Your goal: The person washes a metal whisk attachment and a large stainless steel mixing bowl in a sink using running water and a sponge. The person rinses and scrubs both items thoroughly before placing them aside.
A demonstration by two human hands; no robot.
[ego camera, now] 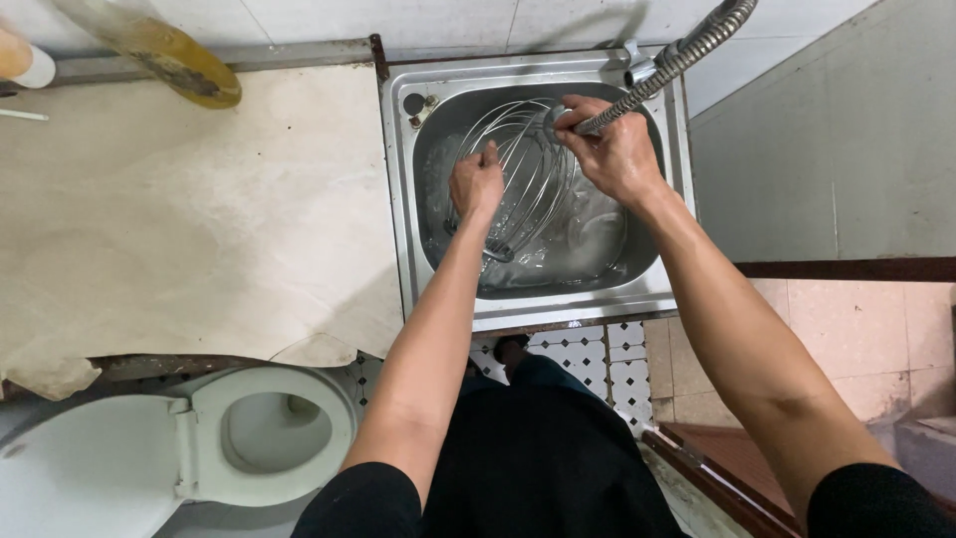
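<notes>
A large wire whisk (pixel 533 184) lies inside the steel sink (pixel 400 189), its loops spread over the basin. My left hand (pixel 476 184) grips the whisk's wires at their left side. My right hand (pixel 609 149) is closed round the end of a flexible metal spray hose (pixel 687 52), holding its nozzle against the top of the whisk. Water and foam cover the basin floor.
A worn beige counter (pixel 199 209) runs left of the sink, with a tilted yellowish bottle (pixel 169 55) at its back edge. A white toilet (pixel 249 438) with its lid up stands below the counter. A grey wall is on the right, and tiled floor lies below.
</notes>
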